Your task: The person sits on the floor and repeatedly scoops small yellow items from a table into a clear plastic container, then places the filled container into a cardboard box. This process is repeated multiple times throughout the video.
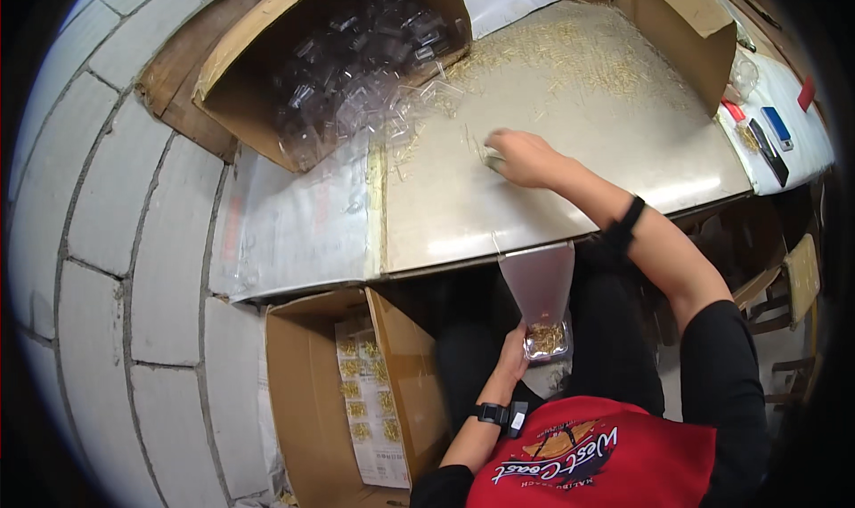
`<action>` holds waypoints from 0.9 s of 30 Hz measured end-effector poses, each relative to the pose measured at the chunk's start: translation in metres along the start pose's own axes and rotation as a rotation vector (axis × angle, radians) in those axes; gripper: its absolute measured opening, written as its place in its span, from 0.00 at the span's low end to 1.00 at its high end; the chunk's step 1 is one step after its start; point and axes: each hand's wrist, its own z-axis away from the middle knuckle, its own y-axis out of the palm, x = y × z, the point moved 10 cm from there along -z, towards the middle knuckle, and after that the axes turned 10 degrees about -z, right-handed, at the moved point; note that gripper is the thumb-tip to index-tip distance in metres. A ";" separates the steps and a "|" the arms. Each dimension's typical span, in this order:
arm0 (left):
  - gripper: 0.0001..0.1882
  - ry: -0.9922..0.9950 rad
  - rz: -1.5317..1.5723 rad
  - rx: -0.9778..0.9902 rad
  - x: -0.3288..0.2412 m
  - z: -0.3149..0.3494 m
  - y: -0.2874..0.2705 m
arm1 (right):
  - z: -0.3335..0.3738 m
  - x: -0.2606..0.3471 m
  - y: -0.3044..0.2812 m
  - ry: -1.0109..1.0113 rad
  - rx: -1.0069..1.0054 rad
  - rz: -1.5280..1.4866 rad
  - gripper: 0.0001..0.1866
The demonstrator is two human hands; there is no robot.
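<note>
At the table's near edge, my left hand point(513, 351) grips a small clear plastic box point(534, 355) from its left side. Thin gold-coloured metal pieces point(545, 338) lie inside it, too small to name exactly. A grey tapered chute point(540, 281) slopes from the table edge down to the box's mouth. My right hand point(527, 159) is over the middle of the tabletop with its fingers curled. A small pale and dark object peeks out under those fingers, its kind unclear. Several thin pieces stand or lie just left of that hand.
Many loose gold pieces point(579, 58) spread across the tabletop's far part. A tipped cardboard box point(254, 72) spills clear plastic boxes point(365, 72) at the left. Below, another carton point(401, 365) holds filled boxes point(356, 408). A blue object point(777, 127) and a black tool point(768, 152) lie right.
</note>
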 end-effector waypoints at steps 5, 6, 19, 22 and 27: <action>0.22 0.028 0.038 -0.086 -0.002 -0.006 -0.008 | -0.048 -0.016 0.033 -0.226 -0.164 0.212 0.25; 0.21 0.034 0.020 -0.097 -0.001 -0.009 -0.012 | -0.038 -0.017 0.042 -0.306 -0.211 0.287 0.25; 0.12 0.106 -0.011 -0.068 -0.012 -0.013 -0.016 | -0.025 -0.149 -0.051 0.103 0.096 0.423 0.30; 0.12 0.145 -0.015 -0.103 -0.014 -0.006 -0.027 | 0.001 -0.066 0.001 0.096 0.164 0.292 0.27; 0.12 0.089 -0.130 -0.143 -0.015 -0.006 -0.016 | 0.077 -0.013 0.021 0.006 0.200 0.109 0.25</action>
